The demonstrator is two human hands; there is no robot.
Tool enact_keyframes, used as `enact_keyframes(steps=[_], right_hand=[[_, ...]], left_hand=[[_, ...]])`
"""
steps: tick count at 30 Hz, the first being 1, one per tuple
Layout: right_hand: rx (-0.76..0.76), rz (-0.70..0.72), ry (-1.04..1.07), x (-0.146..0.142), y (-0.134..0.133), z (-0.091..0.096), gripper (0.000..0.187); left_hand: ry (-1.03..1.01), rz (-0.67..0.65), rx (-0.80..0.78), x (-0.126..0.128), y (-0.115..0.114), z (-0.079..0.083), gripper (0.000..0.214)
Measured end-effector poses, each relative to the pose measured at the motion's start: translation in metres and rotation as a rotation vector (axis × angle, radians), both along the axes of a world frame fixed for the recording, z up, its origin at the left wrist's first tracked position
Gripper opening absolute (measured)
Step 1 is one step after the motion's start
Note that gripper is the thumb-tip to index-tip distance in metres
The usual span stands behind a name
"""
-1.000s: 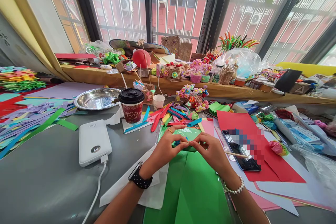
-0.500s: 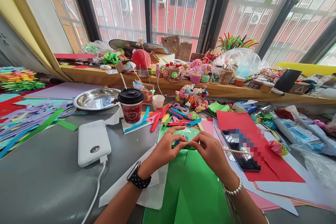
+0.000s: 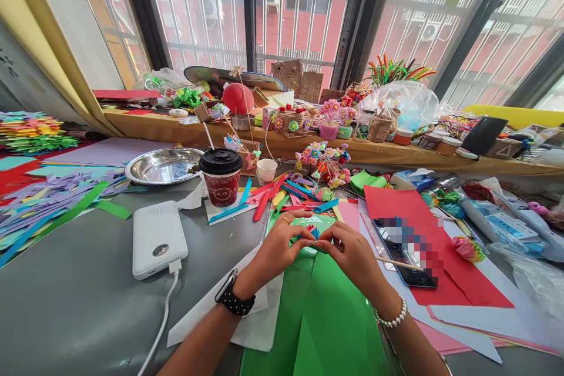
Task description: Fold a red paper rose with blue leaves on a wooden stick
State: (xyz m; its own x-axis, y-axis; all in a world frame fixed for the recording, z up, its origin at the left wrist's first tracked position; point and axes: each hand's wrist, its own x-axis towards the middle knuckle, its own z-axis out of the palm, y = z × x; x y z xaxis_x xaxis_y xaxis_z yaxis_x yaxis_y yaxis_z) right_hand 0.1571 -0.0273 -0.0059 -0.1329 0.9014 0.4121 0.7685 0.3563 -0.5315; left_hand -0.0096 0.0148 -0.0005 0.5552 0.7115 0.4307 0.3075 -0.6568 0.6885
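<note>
My left hand point(image 3: 278, 248), with a black watch on the wrist and a ring on one finger, pinches a small folded paper piece point(image 3: 310, 232) of blue and red. My right hand point(image 3: 352, 254), with a pearl bracelet, pinches the same piece from the other side. Both hands hover over green paper sheets point(image 3: 326, 317) lying on the grey table point(image 3: 79, 305). A thin wooden stick point(image 3: 399, 262) pokes out to the right from under my right hand, over a phone point(image 3: 403, 252).
A white power bank point(image 3: 158, 239) with a cable lies at the left. Behind it stand a coffee cup with a black lid point(image 3: 221, 176) and a metal dish point(image 3: 163, 165). Red paper point(image 3: 440, 258), coloured strips point(image 3: 282, 195) and paper flowers point(image 3: 324, 160) crowd the table and sill.
My hands stay together over the green paper; my fingers have shifted and the small blue and red piece now shows more between them.
</note>
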Motion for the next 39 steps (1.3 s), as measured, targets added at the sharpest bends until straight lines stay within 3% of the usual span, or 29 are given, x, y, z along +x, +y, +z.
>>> enact_keyframes(steps=[11,15,18,22,27,34,39], right_hand=[[0.015,0.004,0.01,-0.001,-0.003,0.007,0.019],[0.062,0.01,0.025,0.001,-0.004,0.009,0.02],[0.106,0.022,0.029,0.001,-0.005,0.01,0.019],[0.165,0.056,0.038,0.0,-0.007,0.012,0.016],[0.219,0.083,0.034,-0.001,-0.008,0.012,0.015],[0.254,0.065,0.01,-0.001,-0.008,0.011,0.012],[0.263,0.054,0.001,0.0,-0.009,0.011,0.013]], left_hand=[[-0.071,-0.02,-0.045,-0.003,-0.002,0.004,0.011],[-0.242,-0.067,-0.222,-0.005,-0.002,0.009,0.021],[-0.333,0.039,-0.405,-0.004,0.003,0.007,0.033],[-0.338,0.173,-0.668,-0.002,0.009,-0.001,0.042],[-0.344,0.127,-0.975,0.0,0.01,-0.006,0.057],[-0.311,0.073,-1.104,-0.003,0.01,-0.008,0.072],[-0.287,-0.014,-1.181,-0.004,0.007,0.0,0.08]])
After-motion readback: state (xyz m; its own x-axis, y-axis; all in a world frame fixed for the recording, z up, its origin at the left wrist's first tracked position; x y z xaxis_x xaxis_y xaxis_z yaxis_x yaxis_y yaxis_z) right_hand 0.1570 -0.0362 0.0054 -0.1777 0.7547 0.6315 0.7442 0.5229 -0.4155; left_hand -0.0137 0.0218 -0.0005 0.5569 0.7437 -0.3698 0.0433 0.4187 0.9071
